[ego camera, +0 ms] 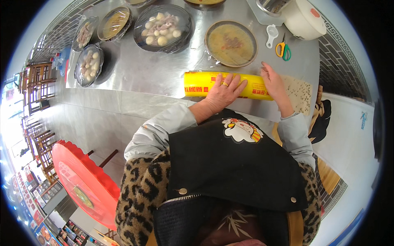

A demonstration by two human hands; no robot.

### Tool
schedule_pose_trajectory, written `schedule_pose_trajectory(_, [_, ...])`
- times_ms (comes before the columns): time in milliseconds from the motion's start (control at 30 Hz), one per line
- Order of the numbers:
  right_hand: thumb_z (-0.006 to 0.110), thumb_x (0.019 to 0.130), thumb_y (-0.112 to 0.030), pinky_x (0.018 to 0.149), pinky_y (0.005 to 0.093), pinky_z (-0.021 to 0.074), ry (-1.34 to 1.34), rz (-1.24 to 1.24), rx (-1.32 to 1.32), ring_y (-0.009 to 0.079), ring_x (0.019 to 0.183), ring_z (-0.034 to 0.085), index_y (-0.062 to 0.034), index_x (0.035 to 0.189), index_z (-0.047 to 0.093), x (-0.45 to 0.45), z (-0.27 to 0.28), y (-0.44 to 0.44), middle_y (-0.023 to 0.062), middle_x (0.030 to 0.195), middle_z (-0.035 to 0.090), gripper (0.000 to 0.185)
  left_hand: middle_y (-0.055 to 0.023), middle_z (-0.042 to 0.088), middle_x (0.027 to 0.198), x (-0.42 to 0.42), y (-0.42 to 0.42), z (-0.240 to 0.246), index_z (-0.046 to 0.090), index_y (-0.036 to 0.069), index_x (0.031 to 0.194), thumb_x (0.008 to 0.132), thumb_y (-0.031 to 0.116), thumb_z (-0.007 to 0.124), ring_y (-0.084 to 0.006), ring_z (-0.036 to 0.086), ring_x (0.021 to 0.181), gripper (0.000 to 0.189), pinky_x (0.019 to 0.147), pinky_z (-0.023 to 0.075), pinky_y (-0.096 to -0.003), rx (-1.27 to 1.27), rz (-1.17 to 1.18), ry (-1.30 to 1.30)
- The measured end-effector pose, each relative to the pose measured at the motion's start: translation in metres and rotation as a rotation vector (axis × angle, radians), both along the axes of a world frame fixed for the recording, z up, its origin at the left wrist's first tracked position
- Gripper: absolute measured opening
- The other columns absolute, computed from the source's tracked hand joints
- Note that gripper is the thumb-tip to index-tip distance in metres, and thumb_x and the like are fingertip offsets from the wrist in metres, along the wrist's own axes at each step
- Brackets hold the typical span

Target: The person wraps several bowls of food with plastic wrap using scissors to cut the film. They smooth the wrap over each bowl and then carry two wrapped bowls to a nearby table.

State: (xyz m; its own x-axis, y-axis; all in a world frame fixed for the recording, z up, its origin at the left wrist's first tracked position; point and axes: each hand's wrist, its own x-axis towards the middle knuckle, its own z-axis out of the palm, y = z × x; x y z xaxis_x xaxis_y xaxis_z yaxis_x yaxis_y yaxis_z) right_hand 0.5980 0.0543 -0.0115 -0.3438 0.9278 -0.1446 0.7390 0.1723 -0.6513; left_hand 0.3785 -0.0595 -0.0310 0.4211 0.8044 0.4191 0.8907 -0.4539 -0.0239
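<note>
A yellow box of cling film (pixel 197 83) with red printing lies along the near edge of a steel table. My left hand (pixel 224 92) rests flat on top of its middle, fingers spread, with a ring on one finger. At the box's right end is my right hand (pixel 272 80), fingers loosely extended against it. Just beyond the box stands a round bowl of yellowish soup with meat (pixel 231 43); clear film shows at its lower left rim. Scissors with yellow and green handles (pixel 283 49) and a white plastic spoon-like strainer (pixel 271 35) lie to the bowl's right.
Film-covered dishes stand left on the steel table (pixel 132 72): a large plate of meat and round pieces (pixel 161 29), a bowl (pixel 114 24) and smaller plates. A white lidded pot (pixel 304 19) stands at back right. A speckled mat (pixel 297 95) lies near the right corner. A red-covered round table (pixel 86 184) stands behind left.
</note>
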Motion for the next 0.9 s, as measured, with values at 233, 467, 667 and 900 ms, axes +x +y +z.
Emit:
schedule_pose_trajectory(233, [0.046,0.097,-0.036,0.089,0.0382,0.0468,0.259,-0.103,-0.087,0.0330,0.102,0.062,-0.0036,0.126,0.055,-0.023,-0.017,0.077,0.0186,0.111,0.065,0.044,-0.0122,0.054,0.122,0.003,0.006,0.005,0.052,0.013,0.129,0.078,0.023,0.060,-0.0294,0.053,0.109,0.052,0.089,0.0432,-0.0488,0.000,0.016,0.027])
schedule_pose_trajectory(467, [0.044,0.097,-0.038,0.088,0.0419,0.0467,0.084,0.187,0.551,0.0356,0.108,0.058,-0.0120,0.126,0.057,-0.091,-0.015,0.138,0.0143,0.120,0.061,0.041,-0.0128,0.054,0.122,0.006,0.010,0.003,0.053,0.014,0.129,0.080,0.024,0.058,-0.0300,0.054,0.108,0.051,0.088,0.0437,-0.0505,-0.004,0.055,0.030])
schedule_pose_trajectory(667, [0.044,0.096,-0.046,0.080,0.0431,0.0489,-0.080,0.406,0.261,0.0346,0.095,0.062,-0.0208,0.114,0.064,-0.150,-0.010,0.169,0.0096,0.099,0.068,0.037,-0.0131,0.053,0.123,0.007,0.011,-0.001,0.051,0.015,0.131,0.081,0.025,0.058,-0.0308,0.053,0.108,0.051,0.089,0.0431,-0.0514,0.035,0.085,0.013])
schedule_pose_trajectory(900, [0.043,0.096,-0.049,0.069,0.0450,0.0483,-0.166,0.397,0.342,0.0361,0.084,0.063,-0.0214,0.101,0.065,-0.154,-0.012,0.167,0.0098,0.089,0.068,0.036,-0.0127,0.052,0.119,0.003,0.015,0.009,0.048,0.011,0.131,0.077,0.023,0.065,-0.0307,0.052,0.111,0.058,0.090,0.0420,-0.0467,-0.253,0.022,-0.042])
